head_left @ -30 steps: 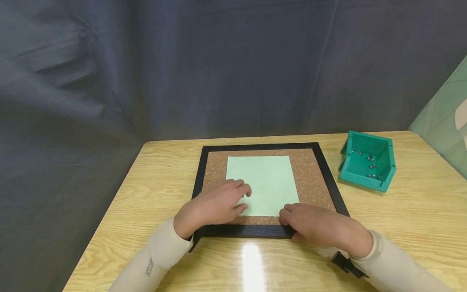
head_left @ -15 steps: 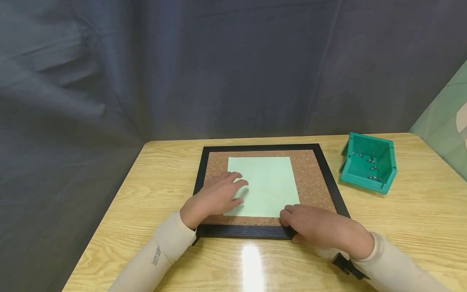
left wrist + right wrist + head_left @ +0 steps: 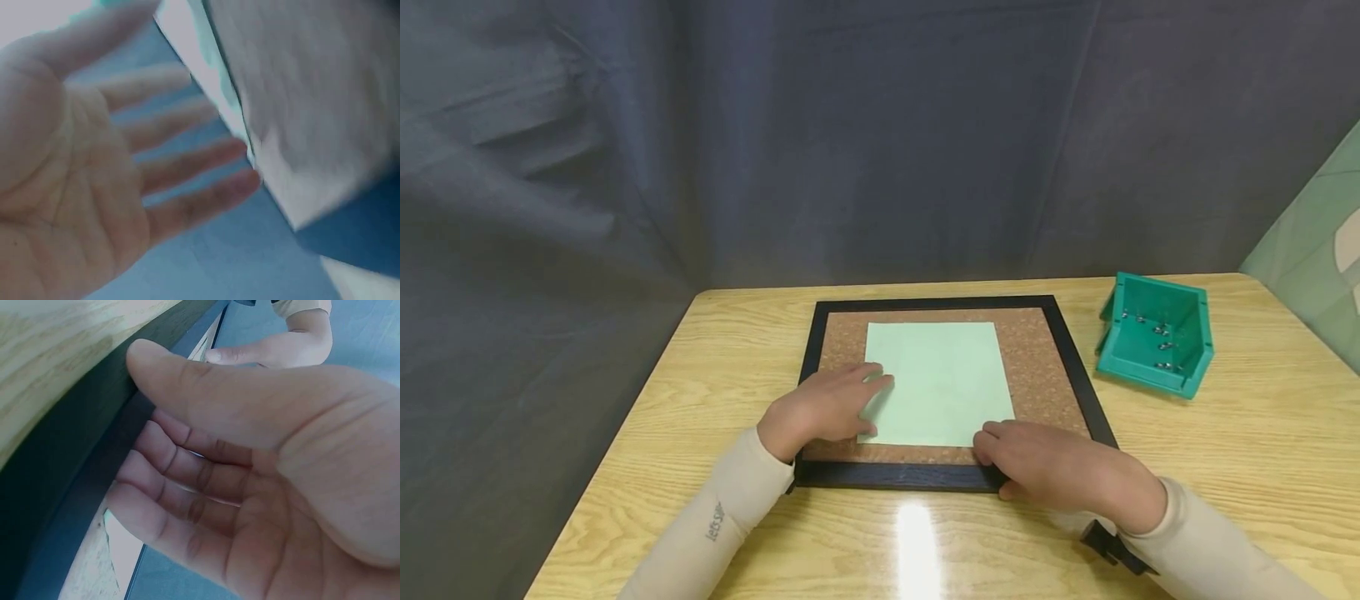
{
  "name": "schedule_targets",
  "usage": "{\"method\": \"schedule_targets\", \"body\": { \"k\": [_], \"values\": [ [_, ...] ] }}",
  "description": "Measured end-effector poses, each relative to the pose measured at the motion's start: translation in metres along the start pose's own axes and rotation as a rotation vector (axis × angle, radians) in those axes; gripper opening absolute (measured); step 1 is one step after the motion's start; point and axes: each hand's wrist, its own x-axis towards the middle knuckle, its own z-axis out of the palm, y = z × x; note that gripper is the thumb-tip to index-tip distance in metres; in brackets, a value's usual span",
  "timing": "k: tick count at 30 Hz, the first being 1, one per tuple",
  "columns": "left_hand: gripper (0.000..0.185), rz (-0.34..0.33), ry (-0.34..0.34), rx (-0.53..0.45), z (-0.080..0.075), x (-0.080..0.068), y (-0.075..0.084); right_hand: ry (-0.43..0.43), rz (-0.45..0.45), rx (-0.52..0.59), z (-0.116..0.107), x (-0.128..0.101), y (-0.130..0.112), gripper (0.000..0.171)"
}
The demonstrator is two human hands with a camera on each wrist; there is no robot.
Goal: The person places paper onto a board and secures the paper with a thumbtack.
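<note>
A cork board (image 3: 1045, 375) in a black frame (image 3: 940, 301) lies flat on the wooden table (image 3: 730, 358). A light green sheet of paper (image 3: 943, 383) lies on the cork. My left hand (image 3: 827, 408) rests palm down, its straight fingers touching the sheet's left edge. In the blurred left wrist view the left hand (image 3: 125, 187) shows an open palm beside the paper's (image 3: 300, 112) corner. My right hand (image 3: 1037, 467) lies on the frame's near right part. In the right wrist view the right hand (image 3: 250, 475) has its thumb against the frame's (image 3: 75, 487) outer edge, fingers relaxed over the board.
A teal plastic bin (image 3: 1138, 371) tilted on its side sits at the table's right, with several small metal pins (image 3: 1161, 346) inside. A dark curtain (image 3: 850, 125) hangs behind the table. A green patterned panel (image 3: 1315, 258) stands at the far right.
My left hand has slid left across the sheet, from its lower middle to its left edge. The right hand has stayed on the frame.
</note>
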Motion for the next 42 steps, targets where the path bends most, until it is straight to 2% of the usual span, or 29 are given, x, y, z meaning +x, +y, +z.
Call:
{"method": "schedule_targets", "body": {
  "k": [6,18,28,42],
  "values": [
    [0.074,-0.024,-0.018,-0.048,-0.002,-0.002,-0.008,-0.010,-0.001,-0.002,-0.002,0.000,0.000,0.030],
    [0.072,-0.019,-0.026,-0.021,0.001,0.002,-0.008,0.002,0.001,-0.006,-0.002,0.000,-0.001,0.030],
    [0.068,-0.027,0.023,0.046,0.007,0.003,-0.001,-0.017,0.014,-0.019,-0.001,0.000,-0.002,0.030],
    [0.070,-0.051,0.064,-0.016,0.010,0.007,-0.001,-0.062,0.045,-0.004,-0.002,0.002,-0.004,0.030]
  ]
}}
